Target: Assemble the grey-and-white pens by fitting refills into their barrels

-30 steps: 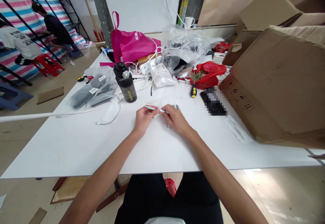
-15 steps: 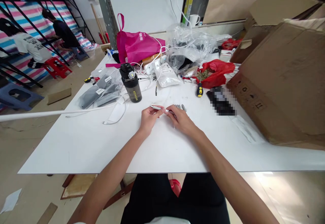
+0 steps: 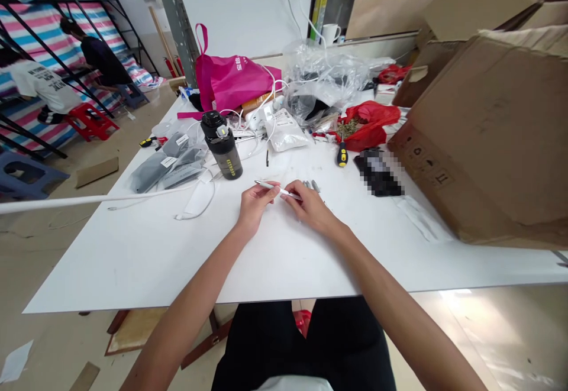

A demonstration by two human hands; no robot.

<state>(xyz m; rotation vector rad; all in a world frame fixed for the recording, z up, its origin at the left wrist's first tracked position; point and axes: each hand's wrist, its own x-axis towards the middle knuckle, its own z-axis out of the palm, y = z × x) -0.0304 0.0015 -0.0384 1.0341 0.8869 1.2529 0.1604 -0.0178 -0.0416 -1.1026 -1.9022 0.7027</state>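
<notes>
A slim white pen (image 3: pixel 284 191) is held level just above the white table, its silvery end pointing left. My left hand (image 3: pixel 257 204) pinches it near the middle between thumb and fingers. Closed around the pen's right part is my right hand (image 3: pixel 313 206), whose fingers partly hide that end. Right behind my right hand lie several grey pen-like pieces (image 3: pixel 313 186), partly covered by it. A thin dark rod (image 3: pixel 267 158) rests on the table beyond my hands.
A black bottle (image 3: pixel 223 148) stands left of centre, near grey items in clear bags (image 3: pixel 153 169). A screwdriver (image 3: pixel 341 154), a blurred black object (image 3: pixel 379 172) and a large cardboard box (image 3: pixel 488 136) are to the right. Behind lies a pink bag (image 3: pixel 231 80). Two people sit far left.
Both hands still grip the pen. My fingers have shifted along it, so more of its white barrel shows. The whole view has swung slightly.
</notes>
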